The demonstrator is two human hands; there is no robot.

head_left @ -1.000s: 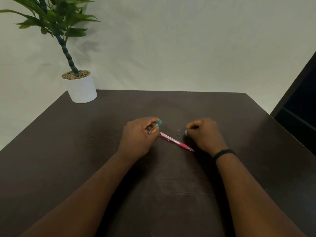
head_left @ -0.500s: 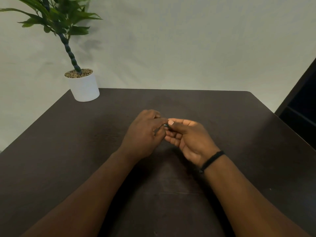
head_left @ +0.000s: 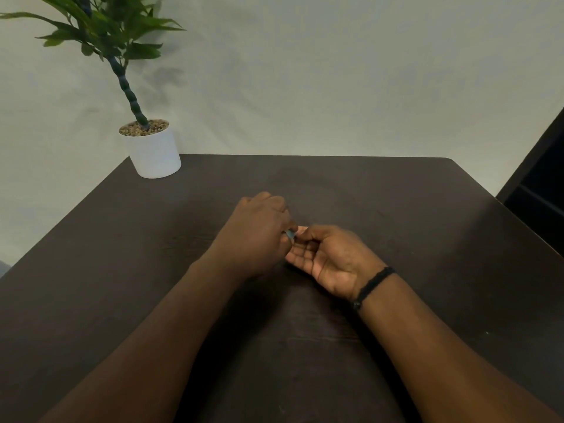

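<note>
Two bare forearms reach in from the near edge of a dark wooden table [head_left: 427,227], a black wristband [head_left: 374,283] circling the right wrist. At mid-table the hands meet over a small teal piece [head_left: 290,235], which is held just above the tabletop and almost wholly hidden between them. The left hand [head_left: 259,233] lies knuckles up, its fingers curled tight round the piece, seemingly to steady it. The right hand [head_left: 331,259] is turned palm up with its lower fingers loosely bent, while thumb and forefinger close on the piece's exposed end. The hold suggests a part being fitted or pulled off; what else the left fist encloses cannot be told. At the far left corner a potted plant [head_left: 154,154] stands well apart from the work, against a pale wall [head_left: 335,71]
</note>
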